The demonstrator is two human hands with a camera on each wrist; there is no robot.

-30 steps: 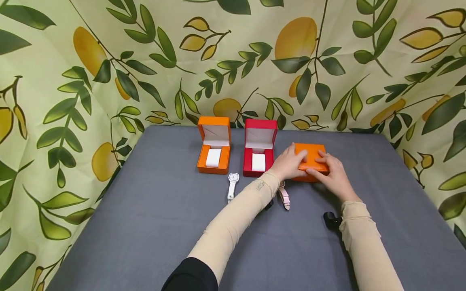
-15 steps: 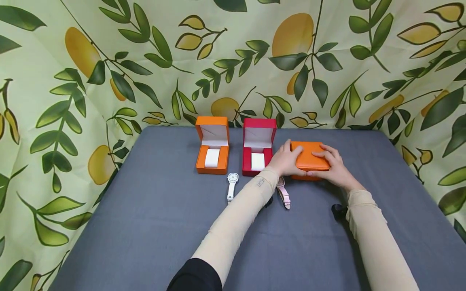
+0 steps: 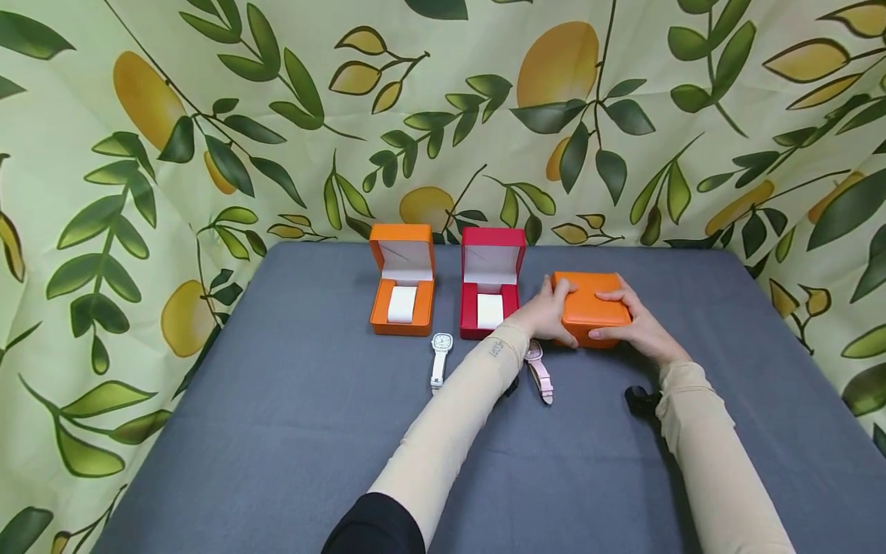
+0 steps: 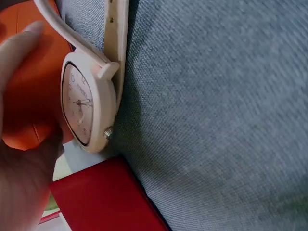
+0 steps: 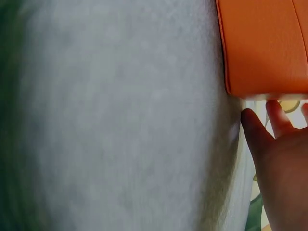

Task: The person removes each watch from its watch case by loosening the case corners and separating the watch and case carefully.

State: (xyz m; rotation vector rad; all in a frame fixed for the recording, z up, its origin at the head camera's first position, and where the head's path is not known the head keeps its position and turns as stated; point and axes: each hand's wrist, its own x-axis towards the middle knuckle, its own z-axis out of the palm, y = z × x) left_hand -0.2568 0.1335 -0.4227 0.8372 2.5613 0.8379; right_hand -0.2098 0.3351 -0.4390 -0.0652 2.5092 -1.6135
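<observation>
A closed orange watch box sits at the right rear of the table. My left hand holds its left side, thumb at the front and fingers reaching over the lid's edge. On the opposite side is my right hand, with straight, spread fingers at the lid and front; in the right wrist view those fingertips are right beside the box's end. A pink watch lies just in front of the box, its dial showing in the left wrist view. The box's inside is hidden.
Two open boxes, one orange and one red, each hold a white cushion. A white watch lies before them on the grey cloth. A leaf-patterned curtain hangs behind the table.
The orange box stays closed. My left thumb has slid down the front, and my right hand has drawn back slightly to the right, off the middle of the lid.
</observation>
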